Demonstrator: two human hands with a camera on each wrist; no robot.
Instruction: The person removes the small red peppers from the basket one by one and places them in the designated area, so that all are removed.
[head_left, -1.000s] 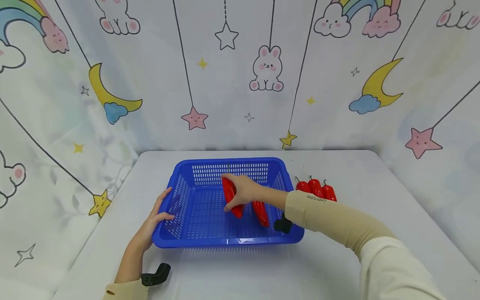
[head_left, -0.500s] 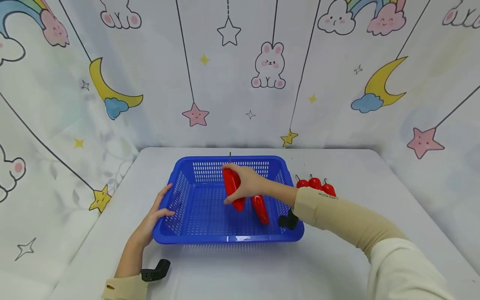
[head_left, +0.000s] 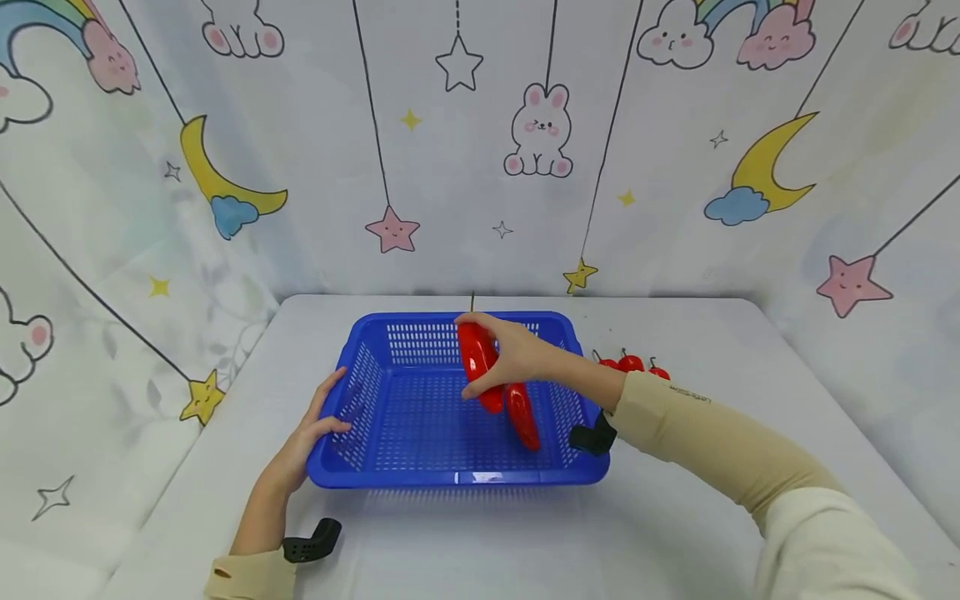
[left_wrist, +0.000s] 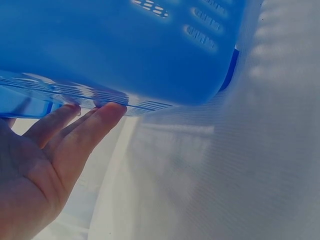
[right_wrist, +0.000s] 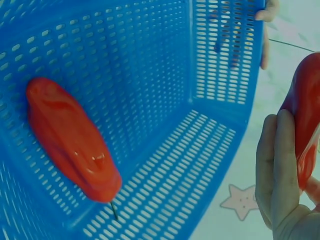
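Observation:
In the head view my right hand [head_left: 521, 354] grips a red pepper [head_left: 476, 352], its thin stem pointing up, over the blue plastic basket [head_left: 405, 480]. The right wrist view shows the fingers [right_wrist: 284, 160] laid along this pepper. A second red pepper [head_left: 523, 418] lies on the basket floor at the right, its stem visible in the right wrist view. My left hand [head_left: 303, 437] holds the basket's left rim, thumb nearer me. From the left wrist view, its fingertips [left_wrist: 112, 111] touch the basket's side.
Three more red peppers [head_left: 631, 363] lie on the white table [head_left: 697, 333] just right of the basket, partly hidden by the right forearm. A cloth backdrop [head_left: 465, 167] with cartoon prints stands behind. Black camera mounts [head_left: 313, 542] sit at both wrists.
My right hand has raised the gripped pepper and shifted it slightly right. The left hand stays on the rim. The head view has tilted slightly.

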